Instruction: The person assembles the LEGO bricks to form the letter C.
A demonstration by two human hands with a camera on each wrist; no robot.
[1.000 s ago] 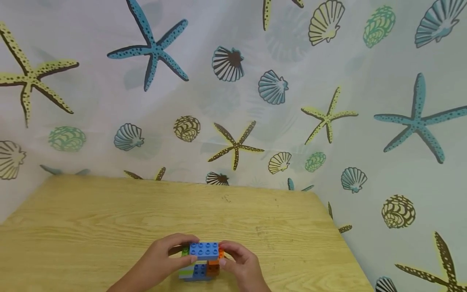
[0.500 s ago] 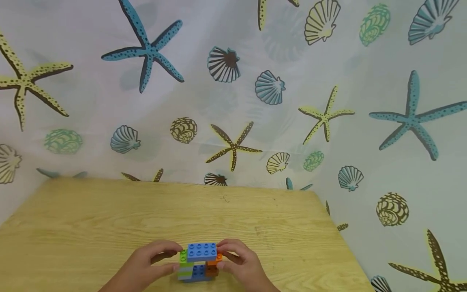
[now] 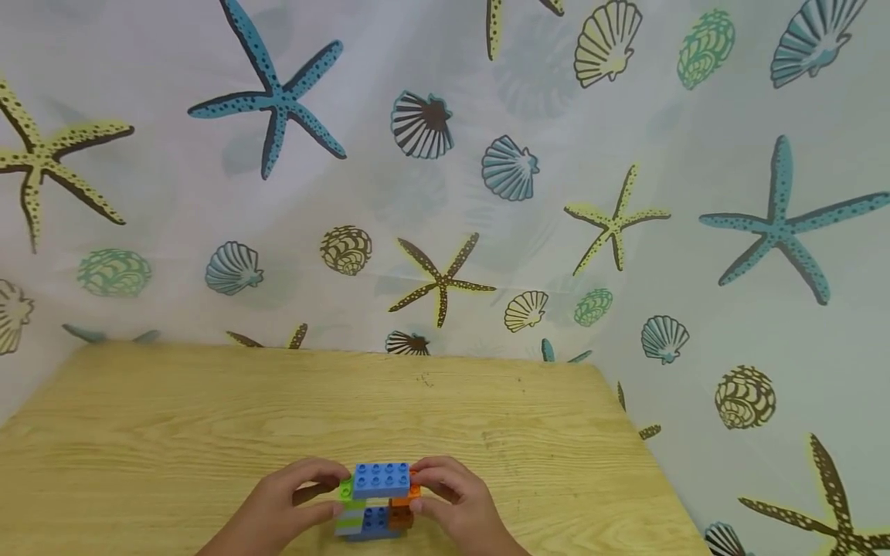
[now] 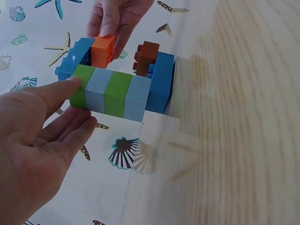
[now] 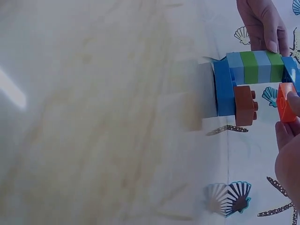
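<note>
Toy building bricks form a hollow frame low in the head view. A blue brick (image 3: 381, 480) spans its top, and another blue brick (image 4: 161, 82) lies at the base. Alternating green and light blue bricks (image 4: 108, 91) make the left column. My left hand (image 3: 295, 502) holds that column near its upper green brick (image 4: 82, 86), with thumb and fingers around it. On the other side my right hand (image 3: 459, 498) pinches an orange brick (image 5: 284, 103) under the top blue brick's end. A brown brick (image 5: 243, 105) sits on the base, a gap separating it from the orange one.
The wood-grain table (image 3: 278, 409) extends behind and to both sides of the bricks. A white cloth (image 3: 431, 193) printed with starfish and shells hangs along its back and right side.
My left hand has let go of the top blue brick and drawn left to the green brick. My right hand stays by the orange brick. The head view has shifted slightly.
</note>
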